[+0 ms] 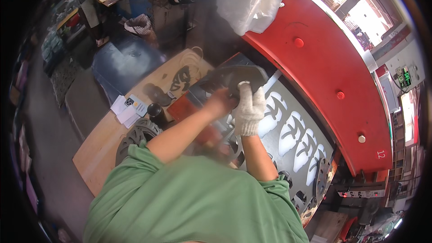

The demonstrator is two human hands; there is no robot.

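My gloved right hand [249,108] and bare left hand [220,102], arms outstretched, both grip a dark sheet [234,77] below the red machine guard [324,67], above the cutout panel [292,130].

dark sheet [236,77]: flat, grey-black, irregular outline, blurred | pose: tilted, raised at one edge | place: over punched grey panel [294,130] with rows of white cut-outs, beside red machine
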